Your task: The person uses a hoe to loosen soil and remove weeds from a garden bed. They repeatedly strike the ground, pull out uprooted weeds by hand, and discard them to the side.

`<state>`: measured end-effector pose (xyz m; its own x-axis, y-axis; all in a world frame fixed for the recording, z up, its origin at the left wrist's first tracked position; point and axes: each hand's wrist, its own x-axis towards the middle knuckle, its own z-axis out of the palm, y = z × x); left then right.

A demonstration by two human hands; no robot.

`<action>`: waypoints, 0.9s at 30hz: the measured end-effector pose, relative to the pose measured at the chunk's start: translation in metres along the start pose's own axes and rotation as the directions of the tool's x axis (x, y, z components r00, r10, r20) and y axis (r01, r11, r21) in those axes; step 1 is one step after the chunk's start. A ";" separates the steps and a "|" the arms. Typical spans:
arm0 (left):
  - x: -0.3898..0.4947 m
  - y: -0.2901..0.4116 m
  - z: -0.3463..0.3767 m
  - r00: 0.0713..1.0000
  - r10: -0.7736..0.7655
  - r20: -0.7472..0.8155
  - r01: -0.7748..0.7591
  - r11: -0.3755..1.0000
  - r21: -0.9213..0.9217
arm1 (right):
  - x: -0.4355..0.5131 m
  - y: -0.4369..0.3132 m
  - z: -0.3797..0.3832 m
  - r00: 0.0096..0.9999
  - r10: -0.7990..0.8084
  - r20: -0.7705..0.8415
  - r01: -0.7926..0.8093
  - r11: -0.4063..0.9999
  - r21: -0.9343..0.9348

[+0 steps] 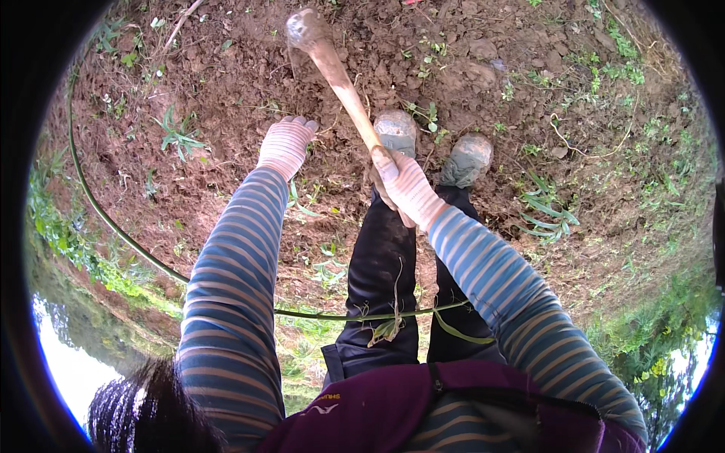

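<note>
In the head view, my right hand [412, 186], in a pale ribbed work glove, is shut around the lower end of a wooden handle. This belongs to a hoe [350, 93], which slants up and to the left, away from my boots. Its muddy head [307, 29] is at the top; the blade blends into the brown soil, so its edge is hard to make out. My left hand [288, 144], gloved alike, is low over the soil [238, 130], near a thin dry stem [331, 125]. Its fingertips point away and down, and whatever lies beneath them is hidden.
Two muddy boots [395, 131] stand on the broken soil. A long green vine [107, 218] curves along the left and crosses before my legs. Leafy weeds [177, 135] grow at left, with more grassy weeds [546, 210] at right. A dry curled stem [592, 156] lies farther right.
</note>
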<state>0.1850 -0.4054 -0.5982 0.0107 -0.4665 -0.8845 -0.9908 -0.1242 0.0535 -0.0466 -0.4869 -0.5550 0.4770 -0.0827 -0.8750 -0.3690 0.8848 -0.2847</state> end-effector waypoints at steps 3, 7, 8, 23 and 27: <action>-0.002 0.001 0.005 0.999 -0.021 -0.038 0.019 0.998 -0.054 | -0.049 -0.009 -0.028 0.977 0.210 -0.039 -0.209 0.978 0.013; -0.005 0.005 0.014 0.986 -0.141 -0.091 0.125 0.979 -0.161 | -0.067 -0.031 -0.038 0.989 -0.091 0.114 0.076 0.989 0.129; -0.006 0.007 0.016 0.968 -0.210 -0.135 0.177 0.960 -0.219 | -0.060 -0.035 -0.034 0.970 -0.214 0.115 0.192 0.966 0.176; 0.013 0.000 -0.002 0.861 -0.483 0.158 0.508 0.817 -0.272 | -0.040 0.023 -0.015 0.977 0.213 -0.029 -0.205 0.961 0.187; 0.006 0.000 -0.003 0.897 -0.422 0.133 0.441 0.874 -0.202 | -0.056 -0.024 -0.019 0.999 -0.002 0.041 0.001 1.000 0.021</action>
<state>0.1854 -0.4107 -0.6021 0.4099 -0.2493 -0.8774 -0.8341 -0.4918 -0.2499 -0.0795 -0.5118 -0.5067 0.5100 -0.0653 -0.8577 -0.3521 0.8939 -0.2774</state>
